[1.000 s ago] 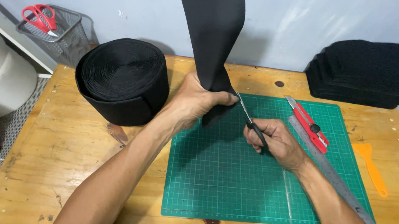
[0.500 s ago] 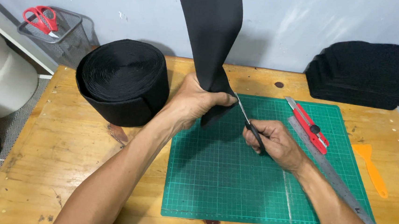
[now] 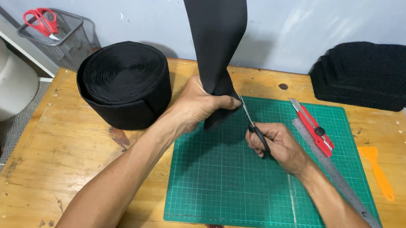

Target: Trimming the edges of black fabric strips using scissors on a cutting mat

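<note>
Above the green cutting mat [image 3: 236, 187], left hand [image 3: 199, 105] is gripping an upright black fabric strip [image 3: 216, 39], fingers closed round it; right hand [image 3: 277, 145] is clasping black-handled scissors [image 3: 252, 124], blades touching the strip's lower edge.

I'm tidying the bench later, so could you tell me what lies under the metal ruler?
The metal ruler lies slanted across the green cutting mat, its lower end over the wooden table. The right hand and forearm cover the mat beside it.
</note>
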